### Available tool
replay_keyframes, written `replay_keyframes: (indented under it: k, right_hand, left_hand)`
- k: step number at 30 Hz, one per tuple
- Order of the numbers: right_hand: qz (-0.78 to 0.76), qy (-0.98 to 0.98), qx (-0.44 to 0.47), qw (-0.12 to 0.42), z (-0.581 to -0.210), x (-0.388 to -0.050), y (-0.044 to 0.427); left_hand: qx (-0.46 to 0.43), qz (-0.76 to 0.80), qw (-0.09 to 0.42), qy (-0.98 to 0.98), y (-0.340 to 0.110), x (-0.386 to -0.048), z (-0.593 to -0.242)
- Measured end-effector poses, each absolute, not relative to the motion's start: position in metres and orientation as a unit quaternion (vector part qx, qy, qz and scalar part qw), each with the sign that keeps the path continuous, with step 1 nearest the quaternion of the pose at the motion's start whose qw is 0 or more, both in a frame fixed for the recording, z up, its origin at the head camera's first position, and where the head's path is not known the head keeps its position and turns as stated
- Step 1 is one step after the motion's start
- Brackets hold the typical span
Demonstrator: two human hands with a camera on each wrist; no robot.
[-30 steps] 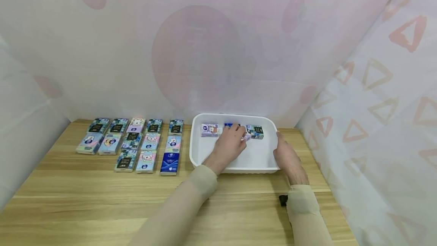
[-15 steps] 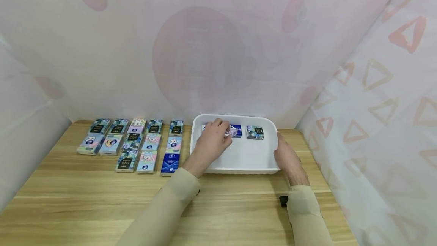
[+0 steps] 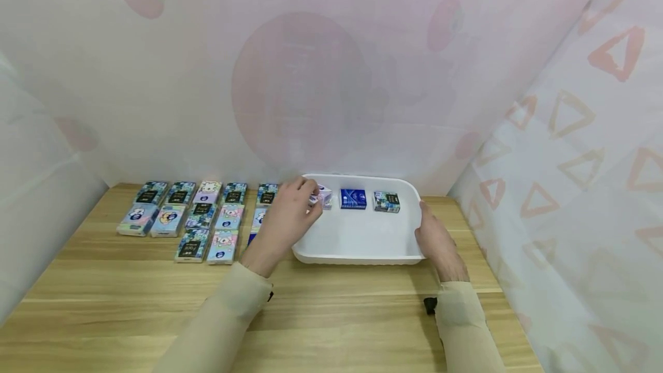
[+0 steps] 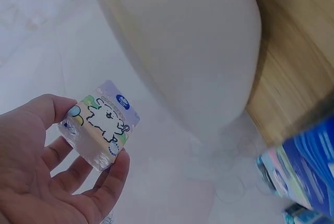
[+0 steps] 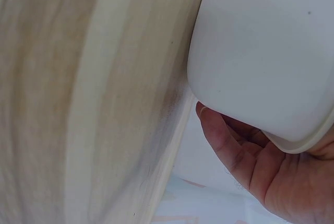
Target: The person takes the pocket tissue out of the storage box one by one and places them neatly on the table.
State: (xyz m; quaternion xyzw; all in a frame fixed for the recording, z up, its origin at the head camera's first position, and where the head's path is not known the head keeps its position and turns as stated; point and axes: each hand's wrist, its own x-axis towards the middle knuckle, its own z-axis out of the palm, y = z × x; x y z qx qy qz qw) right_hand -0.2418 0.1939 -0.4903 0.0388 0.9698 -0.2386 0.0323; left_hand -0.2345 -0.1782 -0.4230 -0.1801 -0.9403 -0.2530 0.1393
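My left hand (image 3: 284, 212) pinches a small pack of tissues (image 4: 107, 119) with a white cartoon dog printed on it, thumb on one side and fingertips on the other. In the head view this hand is over the left rim of a white plastic tray (image 3: 357, 240), covering part of it. My right hand (image 3: 436, 239) grips the tray's right edge; in the right wrist view its fingers (image 5: 227, 143) lie along the outer wall beneath the rim. Inside the tray, along the back, are a lilac tissue pack (image 3: 326, 199), a blue one (image 3: 353, 199) and a dark floral one (image 3: 387, 201).
Left of the tray, several tissue packs stand in columns on the wooden table (image 3: 129, 304), among them a pink-and-blue one (image 3: 223, 246) and a dark floral one (image 3: 191, 245). Printed white sheets (image 3: 181, 73) enclose the back and sides. A small black object (image 3: 430, 304) is beside the right sleeve.
My left hand has carried the tissue pack leftward from the tray's middle to its left rim, uncovering the blue pack. The right hand has stayed at the tray's right edge.
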Motion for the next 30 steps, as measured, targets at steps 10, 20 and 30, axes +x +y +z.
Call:
replay_keyframes:
  k: [10, 20, 30]
  right_hand:
    - [-0.234, 0.971, 0.038, 0.031, -0.493, -0.244, 0.195]
    - [-0.239, 0.969, 0.042, 0.039, -0.492, -0.244, 0.195]
    - [-0.24, 0.968, 0.051, 0.044, -0.491, -0.242, 0.194]
  left_hand:
    - [-0.165, -0.249, 0.165, -0.94, -0.222, -0.226, -0.424]
    - [-0.134, -0.235, 0.148, -0.951, -0.266, -0.215, -0.421]
    - [-0.119, -0.211, 0.137, -0.961, -0.309, -0.207, -0.418]
